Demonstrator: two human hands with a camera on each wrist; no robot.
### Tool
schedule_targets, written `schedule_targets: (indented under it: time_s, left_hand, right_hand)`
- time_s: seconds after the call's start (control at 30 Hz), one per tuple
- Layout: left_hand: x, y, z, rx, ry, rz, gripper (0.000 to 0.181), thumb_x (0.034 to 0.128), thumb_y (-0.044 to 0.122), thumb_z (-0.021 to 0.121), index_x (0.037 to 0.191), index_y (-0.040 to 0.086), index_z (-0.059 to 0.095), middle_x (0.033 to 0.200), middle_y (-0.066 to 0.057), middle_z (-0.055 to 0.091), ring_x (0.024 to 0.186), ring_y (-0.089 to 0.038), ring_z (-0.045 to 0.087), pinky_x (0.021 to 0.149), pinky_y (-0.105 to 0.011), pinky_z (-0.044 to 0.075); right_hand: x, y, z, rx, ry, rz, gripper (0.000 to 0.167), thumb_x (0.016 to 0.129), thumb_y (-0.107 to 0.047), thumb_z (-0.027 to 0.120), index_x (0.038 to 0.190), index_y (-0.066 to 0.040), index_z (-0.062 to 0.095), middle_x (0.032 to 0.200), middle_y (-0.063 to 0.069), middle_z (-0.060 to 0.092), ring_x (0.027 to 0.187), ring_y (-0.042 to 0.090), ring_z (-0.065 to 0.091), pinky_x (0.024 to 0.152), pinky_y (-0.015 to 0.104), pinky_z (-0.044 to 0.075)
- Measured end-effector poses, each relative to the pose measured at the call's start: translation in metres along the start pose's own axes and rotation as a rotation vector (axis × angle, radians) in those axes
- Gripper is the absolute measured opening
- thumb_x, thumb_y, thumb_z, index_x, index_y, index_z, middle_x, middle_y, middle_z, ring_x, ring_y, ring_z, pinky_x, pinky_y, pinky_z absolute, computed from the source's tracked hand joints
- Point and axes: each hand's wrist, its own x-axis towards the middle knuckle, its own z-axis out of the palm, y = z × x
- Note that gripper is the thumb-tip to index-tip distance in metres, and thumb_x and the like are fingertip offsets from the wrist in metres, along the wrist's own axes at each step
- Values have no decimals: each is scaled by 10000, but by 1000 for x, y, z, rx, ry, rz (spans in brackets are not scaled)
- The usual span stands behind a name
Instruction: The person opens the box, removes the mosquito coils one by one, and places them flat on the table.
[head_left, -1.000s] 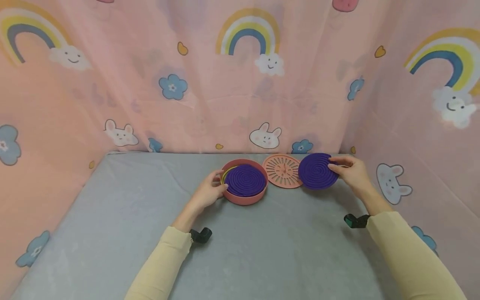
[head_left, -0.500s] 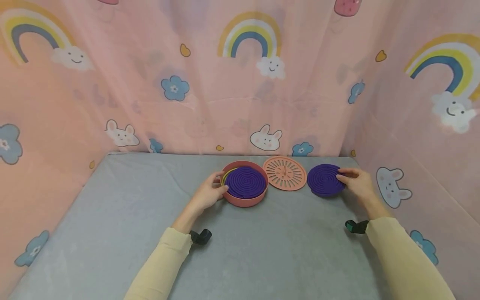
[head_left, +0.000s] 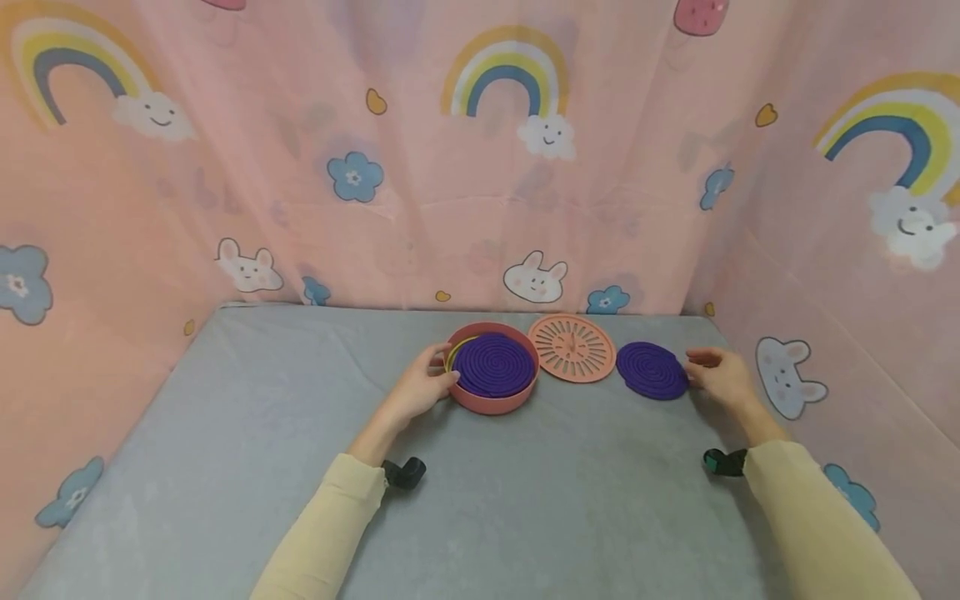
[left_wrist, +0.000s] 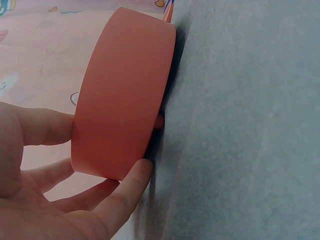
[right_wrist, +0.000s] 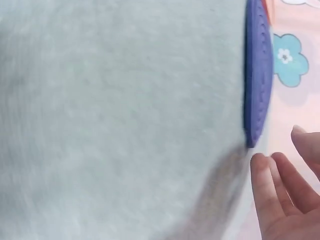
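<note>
Probably the loose purple coil (head_left: pixel 651 371) was light, stiff and rather fragile: its thin turns looked likely to chip or snap if bent, so a gentle hold at opposite points of its outer rim seemed wise. It lay flat on the grey counter (head_left: pixel 480 517), toward the far right, a round, matte disc wound in a tight, ridged spiral. Just beside its right edge was the right hand (head_left: pixel 722 379), thumb and fingers apart, pinching nothing. A second coil (head_left: pixel 495 364), alike in colour and winding, sat inside the shallow round box (head_left: pixel 491 405), whose left side the left hand (head_left: pixel 416 383) gripped between thumb and fingers. That box, reddish orange with a smooth, plain wall, seemed light and firm, perhaps a little slippery, and best held around the outside. Between box and loose coil lay the paler lid (head_left: pixel 572 348), pierced with radiating slots; it looked thin and easiest to lift by its rim.
</note>
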Motion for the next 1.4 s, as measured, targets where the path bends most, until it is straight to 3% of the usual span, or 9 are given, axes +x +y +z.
schedule_targets:
  time_s: [0.13, 0.33, 0.43, 0.67, 0.77, 0.83, 1.07, 1.2, 1.4]
  left_hand:
    - [2, 0, -2, -1, 1, -2, 575, 1009, 150, 630, 1542, 121, 416, 1482, -220, 460, 1329, -349, 525, 925, -376, 571]
    - [3, 2, -4, 3, 0, -4, 574, 1007, 153, 634, 1539, 131, 422, 1481, -212, 461, 1324, -336, 534, 922, -374, 572]
    - [3, 2, -5, 10, 2, -10, 576, 1005, 156, 638, 1540, 138, 423, 1486, -208, 458, 1330, -330, 530, 924, -377, 571]
    - [3, 0, -5, 13, 0, -9, 574, 1005, 151, 637, 1538, 132, 424, 1495, -209, 456, 1333, -330, 528, 925, -376, 571]
    - [2, 0, -4, 16, 0, -6, 573, 1004, 146, 636, 1535, 123, 425, 1486, -217, 460, 1323, -334, 536, 917, -371, 574]
    - [2, 1, -4, 14, -1, -6, 574, 1003, 145, 637, 1535, 119, 425, 1480, -220, 463, 1313, -336, 543, 912, -370, 575]
    - [2, 0, -2, 13, 1, -12, 564, 1004, 149, 639, 1530, 134, 436, 1470, -212, 470, 1300, -327, 551, 897, -354, 579]
    - [1, 0, -1, 14, 2, -9, 564, 1003, 149, 640, 1529, 134, 438, 1474, -218, 464, 1303, -334, 548, 895, -359, 580]
    - [-1, 1, -1, 21, 4, -2, 564, 1003, 148, 640, 1529, 131, 438, 1478, -224, 460, 1311, -346, 543, 898, -372, 581]
  right_hand:
    - [-1, -9, -5, -12, -15, -6, 394, 1048, -108, 537, 1341, 156, 531, 1258, 375, 582, 905, 298, 716, 685, 183, 566]
    - [-2, -33, -6, -2, -24, -55, 409, 1055, -159, 538, 1338, 137, 551, 1271, 363, 590, 1037, 457, 671, 705, 168, 559]
    - [-2, -48, -4, 23, -23, -74, 398, 1055, -168, 544, 1332, 116, 568, 1251, 333, 611, 1029, 400, 689, 737, 174, 568]
    - [-6, -85, 9, 104, -11, -125, 391, 1048, -195, 576, 1305, 100, 598, 1209, 328, 632, 859, 69, 702, 744, 170, 570]
    - [-7, -101, 16, 102, -18, -132, 400, 1051, -227, 575, 1311, 76, 604, 1203, 304, 644, 877, 81, 692, 753, 161, 562]
    - [-8, -110, 21, 76, -22, -137, 406, 1055, -252, 570, 1323, 51, 609, 1198, 274, 661, 917, 158, 702, 762, 174, 563]
    - [-8, -137, 41, 46, -57, -176, 418, 1052, -301, 573, 1329, 8, 623, 1233, 230, 666, 1046, 392, 682, 885, 453, 578]
    - [-8, -149, 53, 78, -82, -195, 393, 1046, -283, 591, 1310, 5, 636, 1246, 226, 657, 1094, 409, 653, 921, 542, 546]
    - [-4, -166, 76, 93, -101, -235, 349, 1035, -264, 617, 1275, -16, 667, 1207, 188, 669, 1085, 365, 640, 904, 532, 549]
